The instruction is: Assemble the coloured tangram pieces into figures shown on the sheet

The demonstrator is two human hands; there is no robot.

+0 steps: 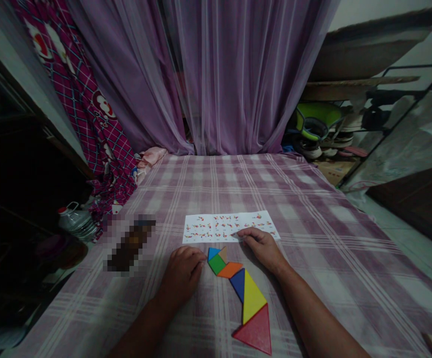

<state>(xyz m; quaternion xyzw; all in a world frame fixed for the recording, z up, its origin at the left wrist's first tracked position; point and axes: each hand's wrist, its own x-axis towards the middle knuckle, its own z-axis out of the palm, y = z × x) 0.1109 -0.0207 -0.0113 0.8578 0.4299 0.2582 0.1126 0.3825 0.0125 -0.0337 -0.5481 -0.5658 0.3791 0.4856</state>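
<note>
Several flat tangram pieces lie edge to edge in a curved chain on the checked cloth. At the far end are a light blue triangle (213, 253), a tan triangle (223, 254) and a green square (217, 264). An orange parallelogram (230, 270), a dark blue triangle (238, 283), a yellow triangle (252, 298) and a red triangle (257, 332) follow towards me. My left hand (183, 269) rests on the cloth just left of the light blue triangle, fingers loosely bent, holding nothing. Over a printed pattern sheet (197, 229), my right hand (261, 244) stretches its index finger, its thumb apart.
The checked cloth (223, 179) covers a broad flat surface, with purple curtains (231, 74) behind. A pixelated patch hides something at left. Beyond the left edge stands a clear bottle with a red cap (76, 221). A rack with shoes (313, 151) is at right.
</note>
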